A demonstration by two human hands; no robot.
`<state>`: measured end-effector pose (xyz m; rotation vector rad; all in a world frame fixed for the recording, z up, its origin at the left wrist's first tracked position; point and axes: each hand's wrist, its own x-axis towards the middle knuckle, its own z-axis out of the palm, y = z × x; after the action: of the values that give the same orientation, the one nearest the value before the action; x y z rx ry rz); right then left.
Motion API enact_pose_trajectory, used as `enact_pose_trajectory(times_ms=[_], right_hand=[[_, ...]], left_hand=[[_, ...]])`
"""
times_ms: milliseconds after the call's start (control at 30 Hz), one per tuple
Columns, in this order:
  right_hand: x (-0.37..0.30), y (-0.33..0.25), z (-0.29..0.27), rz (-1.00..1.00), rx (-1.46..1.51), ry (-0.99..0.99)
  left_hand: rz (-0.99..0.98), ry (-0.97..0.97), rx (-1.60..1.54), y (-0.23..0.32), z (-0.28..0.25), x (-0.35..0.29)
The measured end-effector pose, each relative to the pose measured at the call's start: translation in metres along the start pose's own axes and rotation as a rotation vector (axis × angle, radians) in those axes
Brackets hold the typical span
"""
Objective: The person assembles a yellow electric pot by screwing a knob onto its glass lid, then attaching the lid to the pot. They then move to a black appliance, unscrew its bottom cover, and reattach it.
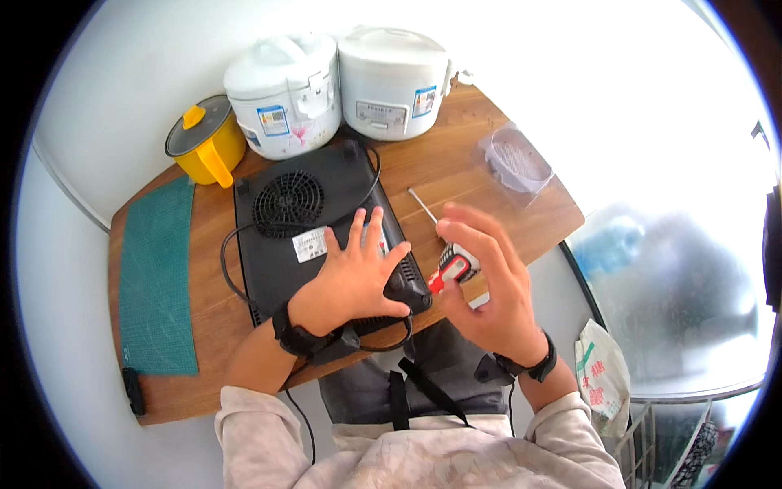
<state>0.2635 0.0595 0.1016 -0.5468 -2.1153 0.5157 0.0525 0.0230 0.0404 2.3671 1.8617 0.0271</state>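
Observation:
A black appliance that looks like an induction cooker [269, 269] lies underside up on the table, showing its round fan grille. My left hand [354, 269] is spread over its near right part, holding nothing; whether the palm touches is hard to tell. To the right of the cooker, my right hand [497, 285] curls its fingers and thumb around a small red, white and black object [456, 266]. A thin metal shaft [423, 204], like a screwdriver's, runs up to the fingers; whether it joins that object is hidden. A black cable [231, 273] loops across the cooker.
Two white rice cookers [281, 98] stand at the back, beside a yellow lidded pot [213, 155]. A green cutting mat [156, 281] lies at the left. A clear plastic bag [516, 163] rests at the right, and a printed white bag [601, 379] is beyond the table edge.

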Motion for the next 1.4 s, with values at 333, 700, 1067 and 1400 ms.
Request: enact_pose_trajectory(times_ms=[333, 700, 1067, 1400], right_hand=[[-0.012, 0.017, 0.007, 0.094, 0.126, 0.092], [-0.014, 0.013, 0.002, 0.056, 0.111, 0.102], [-0.016, 0.024, 0.001, -0.028, 0.071, 0.115], [-0.022, 0.030, 0.002, 0.008, 0.059, 0.113]], left_hand=[[-0.015, 0.002, 0.022, 0.002, -0.006, -0.001], [-0.023, -0.006, 0.043, 0.004, -0.006, -0.002], [-0.020, 0.000, 0.044, 0.003, -0.005, -0.004], [-0.024, -0.013, 0.035, 0.002, -0.004, -0.002]])
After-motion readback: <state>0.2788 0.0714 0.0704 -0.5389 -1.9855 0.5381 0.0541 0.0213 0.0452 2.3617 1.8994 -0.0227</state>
